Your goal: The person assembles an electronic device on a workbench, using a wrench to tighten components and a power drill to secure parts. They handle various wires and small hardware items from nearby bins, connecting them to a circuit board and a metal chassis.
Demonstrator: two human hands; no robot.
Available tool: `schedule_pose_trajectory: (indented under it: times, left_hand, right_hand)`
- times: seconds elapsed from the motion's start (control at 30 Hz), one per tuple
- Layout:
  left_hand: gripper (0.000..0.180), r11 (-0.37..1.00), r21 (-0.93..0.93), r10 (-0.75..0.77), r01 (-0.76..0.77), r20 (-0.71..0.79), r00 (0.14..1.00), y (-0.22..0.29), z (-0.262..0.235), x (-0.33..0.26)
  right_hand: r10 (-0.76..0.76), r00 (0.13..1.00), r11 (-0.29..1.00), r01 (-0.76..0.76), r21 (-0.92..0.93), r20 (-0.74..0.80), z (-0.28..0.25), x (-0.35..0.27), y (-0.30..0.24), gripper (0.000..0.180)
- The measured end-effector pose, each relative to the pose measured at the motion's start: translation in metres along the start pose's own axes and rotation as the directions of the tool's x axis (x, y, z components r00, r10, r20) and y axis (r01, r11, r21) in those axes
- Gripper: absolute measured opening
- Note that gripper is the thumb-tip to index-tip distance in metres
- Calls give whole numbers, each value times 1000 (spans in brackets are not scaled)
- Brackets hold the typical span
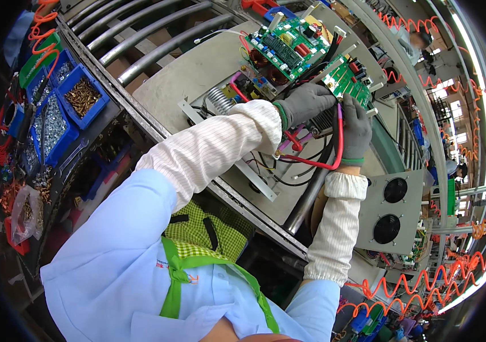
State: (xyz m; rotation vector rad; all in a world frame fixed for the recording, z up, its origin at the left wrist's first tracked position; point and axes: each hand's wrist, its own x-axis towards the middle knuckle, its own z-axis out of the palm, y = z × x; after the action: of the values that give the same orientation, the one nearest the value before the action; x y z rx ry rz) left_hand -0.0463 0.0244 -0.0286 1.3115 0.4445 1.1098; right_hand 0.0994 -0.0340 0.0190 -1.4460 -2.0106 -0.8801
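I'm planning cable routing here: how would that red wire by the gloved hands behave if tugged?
The red wire sags in a loose curve, so it is probably floppy. It runs up beside the right hand toward the green circuit board, so tugging likely strains its connection there.

I see both hands in matt grey knitted gloves: the left hand (305, 102) and right hand (357, 128) look soft and slightly fuzzy. My white sleeve covers (214, 148) are ribbed cloth. The circuit boards (288, 45) show glossy green lacquer. The red cable (334, 154) has smooth, shiny plastic sheathing. The grey metal panel (197, 74) looks dull and painted, the blue bins (83, 97) are hard plastic.
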Motion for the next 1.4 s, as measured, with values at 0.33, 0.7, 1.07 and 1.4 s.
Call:
schedule_pose_trajectory:
  times: [0.33,0.7,1.07,1.4]
  left_hand:
    - [21,976,199,68,-91,120,990,-8,-13,-3]
    - [20,527,705,433,-475,257,864,-35,-20,-16]
    - [32,934,-278,-255,227,-72,964,-18,14,1]
    - [29,858,-452,-267,243,12,964,-20,24,7]
  right_hand:
    - [1,1000,999,-2,-33,-16,1,3,-4,27]
    - [19,1000,1000,-19,-17,-23,-3,4,-10,25]
    - [26,999,999,-26,-32,-20,-4,1,-9,28]
    - [33,999,999,-33,26,16,-6,1,-9,29]
